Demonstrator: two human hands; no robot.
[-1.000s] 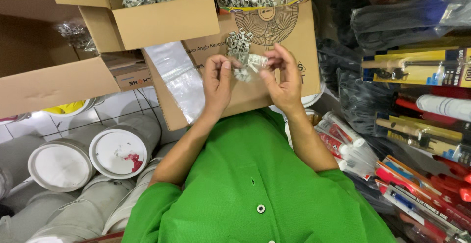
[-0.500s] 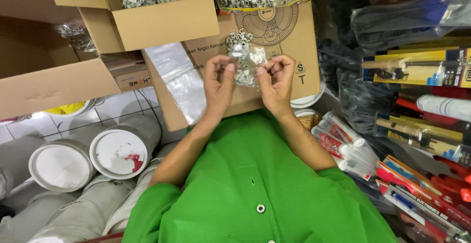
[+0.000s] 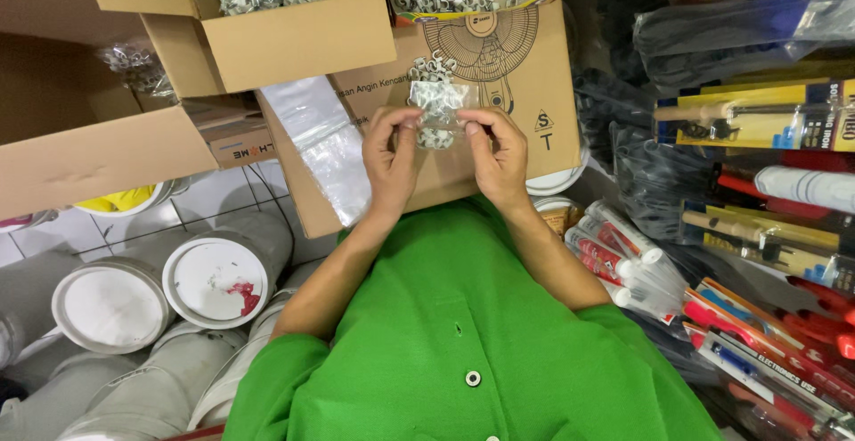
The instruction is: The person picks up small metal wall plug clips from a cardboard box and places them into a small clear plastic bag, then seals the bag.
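Both hands hold a small clear plastic bag (image 3: 439, 107) filled with white cable clips, in front of a brown cardboard box printed with a fan drawing (image 3: 499, 58). My left hand (image 3: 389, 160) pinches the bag's left edge with thumb and fingers. On the bag's right edge, my right hand (image 3: 496, 154) does the same. The bag hangs upright between them, its top folded over. My green shirt (image 3: 463, 334) fills the lower middle of the view.
Open cardboard boxes (image 3: 285, 40) with several loose white clips sit above. A stack of empty clear bags (image 3: 325, 147) leans at the left of the fan box. White lidded buckets (image 3: 214, 276) stand lower left. Packaged tools and sealant tubes (image 3: 623, 258) crowd the right side.
My hands have come closer together and lowered slightly. The bag, earlier bunched and loose between them, is now held flat and upright by both edges.
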